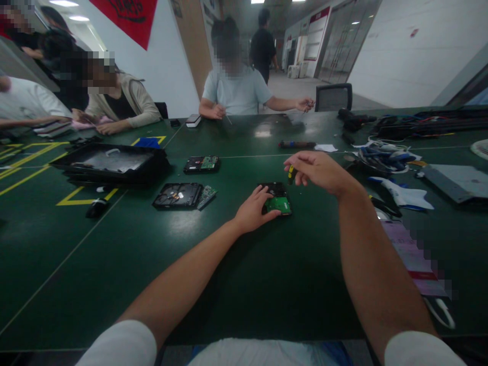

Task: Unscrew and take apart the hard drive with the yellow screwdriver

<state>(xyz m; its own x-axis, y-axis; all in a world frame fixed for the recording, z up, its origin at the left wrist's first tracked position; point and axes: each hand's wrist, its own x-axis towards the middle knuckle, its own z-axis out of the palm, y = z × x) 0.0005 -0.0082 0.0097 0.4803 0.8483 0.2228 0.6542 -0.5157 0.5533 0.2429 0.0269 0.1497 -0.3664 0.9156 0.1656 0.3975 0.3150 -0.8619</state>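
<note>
A hard drive (280, 205) with a green circuit board lies on the green table in front of me. Across its left side, my left hand (254, 209) grips it, the thumb at the near edge and the fingers reaching over the top. My right hand (313, 170) is raised just beyond the drive's right side, fingers curled around a yellow and black screwdriver (292, 174). The screwdriver's tip is too small to make out. To the left sit another hard drive (178, 195), a loose circuit board (208, 196) leaning by it, and a further hard drive (202, 163) behind.
Stacked black trays (114, 160) stand at the left, near a black mouse-like object (97, 208). At right are gloves (389, 155), a grey metal box (459, 180), a pink sheet (415, 254) and cables. A co-worker (236, 91) sits opposite; others sit at left.
</note>
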